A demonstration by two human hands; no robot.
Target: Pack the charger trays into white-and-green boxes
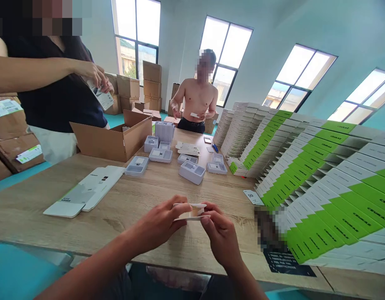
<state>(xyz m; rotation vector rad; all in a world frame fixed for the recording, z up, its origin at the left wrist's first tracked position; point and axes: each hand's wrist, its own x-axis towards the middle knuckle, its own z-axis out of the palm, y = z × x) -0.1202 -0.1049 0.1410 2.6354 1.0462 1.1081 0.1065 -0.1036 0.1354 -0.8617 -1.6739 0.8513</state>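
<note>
Near the table's front edge, a small white cardboard box (192, 214) is held between both hands, its open end facing me and showing a brown inside. My left hand (164, 218) grips its left side, fingers over the top and thumb below. On the right side, my right hand (219, 229) pinches the box, with the thumb at the near edge. Beyond the hands stand several white plastic trays (192, 171) with compartments. Flat printed cartons (86, 189) lie overlapping on the left of the table.
Tall stacks of white and green boxes (330, 179) line the right side. A brown open carton (108, 141) stands at the back left. One co-worker (55, 91) at the left handles a white package; another person (197, 100) stands behind the table. A blue object (215, 148) lies farther back.
</note>
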